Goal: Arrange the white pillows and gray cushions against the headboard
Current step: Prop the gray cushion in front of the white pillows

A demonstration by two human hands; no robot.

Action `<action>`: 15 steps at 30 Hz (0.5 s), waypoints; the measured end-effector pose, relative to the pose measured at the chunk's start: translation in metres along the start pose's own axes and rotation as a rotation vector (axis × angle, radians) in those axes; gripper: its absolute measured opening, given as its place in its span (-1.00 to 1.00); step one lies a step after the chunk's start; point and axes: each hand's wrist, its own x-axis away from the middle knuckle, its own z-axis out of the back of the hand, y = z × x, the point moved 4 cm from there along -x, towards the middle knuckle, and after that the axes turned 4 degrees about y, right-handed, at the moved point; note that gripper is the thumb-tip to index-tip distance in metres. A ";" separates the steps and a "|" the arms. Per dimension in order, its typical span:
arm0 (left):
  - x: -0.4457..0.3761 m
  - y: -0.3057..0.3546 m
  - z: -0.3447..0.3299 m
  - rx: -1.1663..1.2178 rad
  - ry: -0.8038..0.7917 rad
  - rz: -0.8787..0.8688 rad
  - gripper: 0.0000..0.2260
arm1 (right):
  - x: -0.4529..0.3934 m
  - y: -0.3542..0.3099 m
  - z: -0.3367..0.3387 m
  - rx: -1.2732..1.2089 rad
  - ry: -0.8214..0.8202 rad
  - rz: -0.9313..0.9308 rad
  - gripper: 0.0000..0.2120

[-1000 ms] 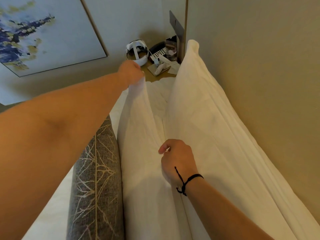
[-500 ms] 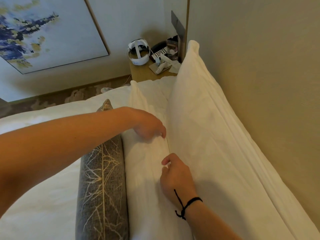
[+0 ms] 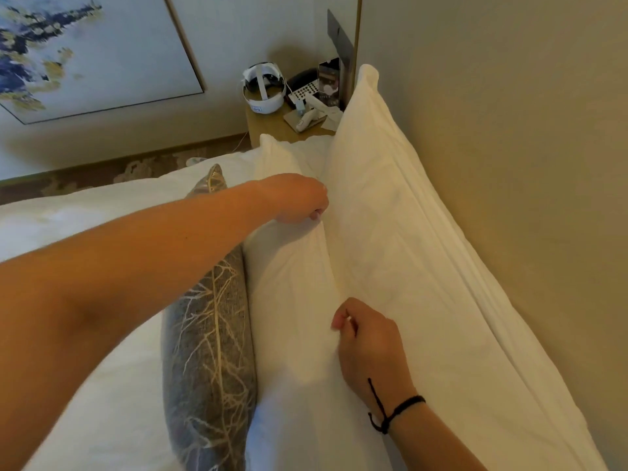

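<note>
The front white pillow (image 3: 292, 300) is stood on its long edge on the bed (image 3: 85, 385), pressed between the back white pillow (image 3: 407, 266), which is leaned on the headboard (image 3: 509, 164), and the gray cushion (image 3: 207, 334) just beside it on the open side of the bed. Its top seam is pinched by both hands: the left hand (image 3: 299, 198) is closed on the fabric toward the far end, the right hand (image 3: 370, 348) is closed on it nearer the camera. The step is judged best done by drawing the seam up evenly from both points, so that the filling settles and the pillow is kept upright and flush with the one behind. Little room is left toward the headboard; the far corner is brought close to the bedside table (image 3: 272, 125), where a white headset (image 3: 263, 88) and small items could be caught. Free room is offered only on the mattress side, past the cushion.
</note>
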 end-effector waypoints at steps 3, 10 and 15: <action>0.010 0.015 -0.010 0.030 0.144 0.119 -0.81 | 0.004 -0.005 -0.007 0.320 -0.125 0.007 -0.73; 0.066 0.028 -0.036 0.006 0.226 0.693 -0.63 | 0.056 -0.017 -0.004 0.565 -0.095 0.113 -0.76; 0.082 0.048 -0.054 0.133 0.020 0.750 -0.66 | 0.097 -0.008 -0.025 0.741 -0.313 0.013 -0.47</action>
